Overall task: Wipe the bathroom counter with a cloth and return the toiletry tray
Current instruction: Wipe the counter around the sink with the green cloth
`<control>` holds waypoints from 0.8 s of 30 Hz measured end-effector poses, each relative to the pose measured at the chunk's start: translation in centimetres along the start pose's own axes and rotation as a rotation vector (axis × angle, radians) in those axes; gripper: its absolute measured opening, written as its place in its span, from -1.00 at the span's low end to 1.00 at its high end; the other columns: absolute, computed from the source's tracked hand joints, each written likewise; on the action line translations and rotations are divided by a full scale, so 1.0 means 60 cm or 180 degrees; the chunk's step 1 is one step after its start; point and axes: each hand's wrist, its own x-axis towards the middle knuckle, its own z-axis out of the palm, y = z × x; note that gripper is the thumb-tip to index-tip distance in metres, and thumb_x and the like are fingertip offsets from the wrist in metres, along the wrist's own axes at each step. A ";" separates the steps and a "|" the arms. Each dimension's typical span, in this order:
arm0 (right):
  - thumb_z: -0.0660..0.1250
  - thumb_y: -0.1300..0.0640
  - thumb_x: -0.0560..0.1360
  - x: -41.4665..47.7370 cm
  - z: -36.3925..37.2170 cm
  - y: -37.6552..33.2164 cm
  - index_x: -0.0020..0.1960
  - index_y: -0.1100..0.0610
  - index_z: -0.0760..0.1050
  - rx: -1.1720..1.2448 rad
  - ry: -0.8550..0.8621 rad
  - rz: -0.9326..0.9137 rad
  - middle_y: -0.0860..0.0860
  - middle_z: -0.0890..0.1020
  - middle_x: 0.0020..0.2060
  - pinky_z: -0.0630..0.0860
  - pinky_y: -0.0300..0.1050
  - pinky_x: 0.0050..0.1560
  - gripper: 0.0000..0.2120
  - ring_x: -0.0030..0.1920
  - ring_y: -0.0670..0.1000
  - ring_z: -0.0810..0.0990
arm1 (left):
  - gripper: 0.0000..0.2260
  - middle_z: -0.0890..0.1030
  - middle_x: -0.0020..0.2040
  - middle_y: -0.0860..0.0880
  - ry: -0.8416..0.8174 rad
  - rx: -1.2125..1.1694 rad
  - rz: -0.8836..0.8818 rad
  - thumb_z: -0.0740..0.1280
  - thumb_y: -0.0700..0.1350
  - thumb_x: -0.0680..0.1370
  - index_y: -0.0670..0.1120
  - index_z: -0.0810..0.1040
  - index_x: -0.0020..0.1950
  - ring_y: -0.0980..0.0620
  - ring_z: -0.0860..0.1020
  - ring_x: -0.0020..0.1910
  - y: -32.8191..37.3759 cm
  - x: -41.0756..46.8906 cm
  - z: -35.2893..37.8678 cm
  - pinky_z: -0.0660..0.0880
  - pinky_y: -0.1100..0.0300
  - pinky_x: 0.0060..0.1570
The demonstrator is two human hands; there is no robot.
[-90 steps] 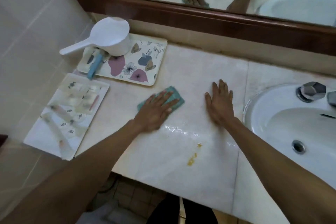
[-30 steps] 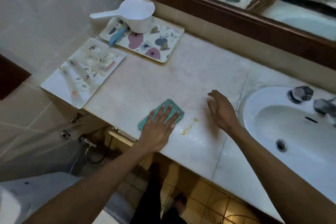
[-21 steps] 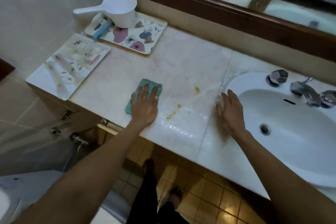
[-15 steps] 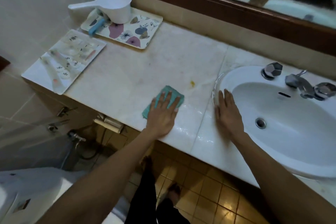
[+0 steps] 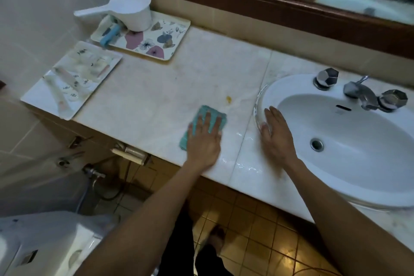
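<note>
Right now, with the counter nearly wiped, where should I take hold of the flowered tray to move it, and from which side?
Grip the flowered tray by its two short rims, one hand each. It lies flat with a shallow raised lip, and the white scoop and blue item stand on its left end, so a one-handed lift would likely tip. Come from the front; the wall blocks the back.

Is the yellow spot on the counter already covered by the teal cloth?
No: the yellow spot lies bare on the counter, just beyond the teal cloth pressed flat under the left hand.
</note>
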 end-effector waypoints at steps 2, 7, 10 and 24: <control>0.13 0.13 0.64 -0.002 -0.003 -0.002 0.51 0.12 0.32 0.0195 0.0060 0.0080 0.02 0.28 0.53 0.05 -0.19 0.48 -0.56 0.55 -0.01 0.17 | -0.54 -0.06 0.65 -0.01 -0.0265 0.0018 0.0602 -0.09 0.10 0.72 0.15 0.00 0.64 -0.07 -0.15 0.63 0.018 -0.061 0.008 -0.11 -0.19 0.56; 0.15 0.06 0.57 -0.002 -0.010 -0.002 0.43 0.13 0.40 0.0504 0.0273 0.0205 -0.01 0.36 0.49 0.24 -0.06 0.48 -0.55 0.49 -0.02 0.30 | -0.56 -0.16 0.64 0.12 -0.0535 0.0183 0.1386 -0.14 0.16 0.71 0.25 -0.07 0.61 0.09 -0.24 0.61 -0.094 -0.106 -0.030 -0.27 0.00 0.55; 0.19 0.06 0.56 0.001 -0.015 -0.010 0.35 0.08 0.41 0.0889 0.0574 0.0608 -0.03 0.45 0.36 0.46 0.00 0.28 -0.63 0.28 0.05 0.52 | -0.54 -0.04 0.65 0.07 -0.0355 0.0269 0.0787 -0.18 0.16 0.69 0.23 0.00 0.62 0.02 -0.10 0.63 -0.160 -0.030 -0.054 -0.10 -0.07 0.57; 0.09 -0.03 0.63 0.024 -0.009 -0.003 0.30 0.08 0.50 0.0962 0.0663 0.1278 0.03 0.62 0.16 0.44 -0.03 0.21 -0.64 0.14 0.03 0.56 | -0.56 -0.07 0.65 0.06 -0.0655 -0.0095 0.1154 -0.10 0.12 0.72 0.21 0.02 0.62 0.03 -0.16 0.62 0.035 0.127 -0.026 -0.23 -0.01 0.54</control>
